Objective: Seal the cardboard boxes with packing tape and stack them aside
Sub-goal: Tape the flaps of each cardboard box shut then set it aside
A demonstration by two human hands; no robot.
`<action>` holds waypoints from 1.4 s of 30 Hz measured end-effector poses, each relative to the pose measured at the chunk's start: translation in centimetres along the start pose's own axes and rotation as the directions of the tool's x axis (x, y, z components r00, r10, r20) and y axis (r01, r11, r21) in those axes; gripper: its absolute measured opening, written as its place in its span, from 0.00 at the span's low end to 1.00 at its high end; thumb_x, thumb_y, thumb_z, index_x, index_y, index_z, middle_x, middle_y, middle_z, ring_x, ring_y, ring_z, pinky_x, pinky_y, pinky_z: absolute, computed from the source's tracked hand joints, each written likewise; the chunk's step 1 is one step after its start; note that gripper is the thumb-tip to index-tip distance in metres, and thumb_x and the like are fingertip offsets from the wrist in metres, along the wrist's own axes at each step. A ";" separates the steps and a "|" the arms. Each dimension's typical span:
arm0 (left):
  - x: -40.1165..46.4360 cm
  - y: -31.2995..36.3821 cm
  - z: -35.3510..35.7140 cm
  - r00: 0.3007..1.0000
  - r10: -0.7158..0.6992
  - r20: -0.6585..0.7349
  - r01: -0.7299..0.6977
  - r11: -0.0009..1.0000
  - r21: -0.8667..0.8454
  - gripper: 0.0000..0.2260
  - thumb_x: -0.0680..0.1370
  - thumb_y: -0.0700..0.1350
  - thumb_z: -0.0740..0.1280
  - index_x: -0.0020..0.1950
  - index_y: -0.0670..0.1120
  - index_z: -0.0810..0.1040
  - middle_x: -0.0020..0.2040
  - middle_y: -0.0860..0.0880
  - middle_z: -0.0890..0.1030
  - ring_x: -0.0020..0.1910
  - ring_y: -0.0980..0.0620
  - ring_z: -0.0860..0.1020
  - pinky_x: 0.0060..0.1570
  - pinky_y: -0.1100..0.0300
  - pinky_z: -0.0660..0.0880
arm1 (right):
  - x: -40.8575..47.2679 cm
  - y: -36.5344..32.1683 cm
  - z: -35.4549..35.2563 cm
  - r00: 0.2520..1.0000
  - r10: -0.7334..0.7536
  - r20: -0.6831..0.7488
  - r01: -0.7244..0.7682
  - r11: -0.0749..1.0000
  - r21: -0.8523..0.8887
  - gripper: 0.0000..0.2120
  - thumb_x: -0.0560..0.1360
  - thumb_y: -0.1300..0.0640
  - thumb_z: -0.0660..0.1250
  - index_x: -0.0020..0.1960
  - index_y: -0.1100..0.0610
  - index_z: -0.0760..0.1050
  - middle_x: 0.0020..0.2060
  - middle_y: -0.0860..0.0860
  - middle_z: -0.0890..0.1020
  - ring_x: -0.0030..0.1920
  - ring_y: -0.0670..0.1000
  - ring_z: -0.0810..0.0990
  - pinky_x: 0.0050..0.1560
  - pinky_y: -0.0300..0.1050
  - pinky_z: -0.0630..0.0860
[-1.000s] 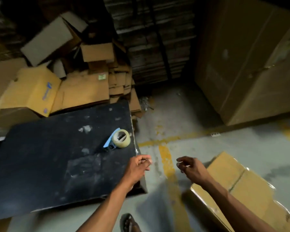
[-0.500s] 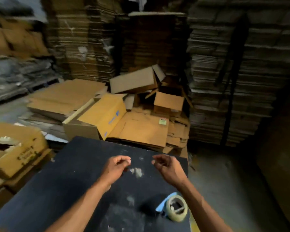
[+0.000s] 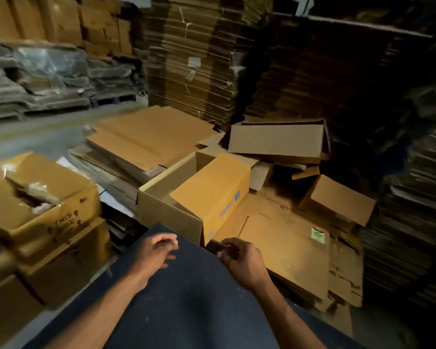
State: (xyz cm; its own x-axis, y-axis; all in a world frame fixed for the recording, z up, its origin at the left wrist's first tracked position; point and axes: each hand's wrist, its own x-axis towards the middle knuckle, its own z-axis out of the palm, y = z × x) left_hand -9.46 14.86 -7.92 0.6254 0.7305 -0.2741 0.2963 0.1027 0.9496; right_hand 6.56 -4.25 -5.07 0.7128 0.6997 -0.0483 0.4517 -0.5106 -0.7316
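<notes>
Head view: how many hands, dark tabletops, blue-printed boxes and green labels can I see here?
Hands: 2, the left hand and the right hand
Dark tabletop: 1
Blue-printed box: 1
Green label: 1
Total: 5

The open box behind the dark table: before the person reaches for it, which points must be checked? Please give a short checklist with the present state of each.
1. Left hand free: ok, fingers loosely spread, holding nothing.
2. Right hand free: cannot tell, fingers are curled and may pinch something small.
3. Open box within reach: probably ok, it stands just beyond the far edge of the dark table.
4. Box flaps closed for sealing: not ok, the top is open.
5. Packing tape at hand: cannot tell, no tape is in view.
6. Table space to work on: ok, the part in view is bare.
</notes>
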 end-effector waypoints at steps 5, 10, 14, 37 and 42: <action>15.3 -0.8 -3.1 0.995 -0.076 -0.059 0.077 0.997 0.006 0.07 0.81 0.51 0.71 0.58 0.54 0.80 0.50 0.50 0.86 0.46 0.48 0.85 0.42 0.51 0.82 | 15.0 -0.1 6.6 0.980 0.193 -0.048 -0.194 0.980 -0.038 0.30 0.73 0.35 0.72 0.72 0.44 0.73 0.62 0.46 0.81 0.54 0.48 0.84 0.56 0.52 0.83; 25.9 -2.6 -3.0 0.922 -0.365 -0.127 0.349 0.928 -0.130 0.25 0.73 0.67 0.73 0.51 0.45 0.81 0.48 0.46 0.84 0.44 0.45 0.83 0.35 0.52 0.81 | 23.8 1.4 12.6 0.973 0.178 -0.147 -0.217 0.924 -0.314 0.44 0.72 0.26 0.66 0.79 0.47 0.60 0.79 0.55 0.63 0.73 0.61 0.70 0.67 0.60 0.76; 30.9 -4.7 -1.6 0.866 -0.499 0.000 0.494 0.858 -0.139 0.41 0.66 0.76 0.71 0.64 0.45 0.76 0.60 0.46 0.77 0.61 0.42 0.76 0.47 0.49 0.79 | 27.7 2.3 15.7 0.963 0.214 -0.166 -0.258 0.911 -0.323 0.49 0.70 0.24 0.66 0.80 0.47 0.52 0.82 0.58 0.53 0.77 0.65 0.63 0.69 0.65 0.74; 27.5 5.9 1.9 0.917 -0.331 -0.222 0.282 0.933 -0.223 0.27 0.68 0.53 0.79 0.62 0.43 0.79 0.53 0.43 0.81 0.53 0.40 0.81 0.56 0.45 0.83 | 16.7 -5.3 2.4 0.699 -0.141 -0.701 0.027 0.985 -0.171 0.18 0.85 0.47 0.57 0.42 0.56 0.74 0.28 0.54 0.77 0.27 0.57 0.74 0.28 0.49 0.66; 17.0 6.9 1.9 0.959 -0.146 -0.243 0.157 0.987 0.025 0.26 0.69 0.54 0.79 0.64 0.46 0.80 0.55 0.46 0.82 0.57 0.40 0.80 0.59 0.50 0.78 | 3.5 -6.9 0.9 0.734 0.041 -0.678 -0.062 0.998 -0.006 0.09 0.80 0.50 0.68 0.51 0.54 0.84 0.41 0.49 0.87 0.37 0.35 0.80 0.34 0.27 0.72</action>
State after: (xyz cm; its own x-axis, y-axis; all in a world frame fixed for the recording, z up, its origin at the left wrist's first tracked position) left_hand 4.57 26.66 -6.31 0.3815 0.8494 -0.3647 0.4086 0.1990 0.8908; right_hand 5.43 2.15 -0.77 0.9055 0.1536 0.3955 0.4101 -0.5559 -0.7230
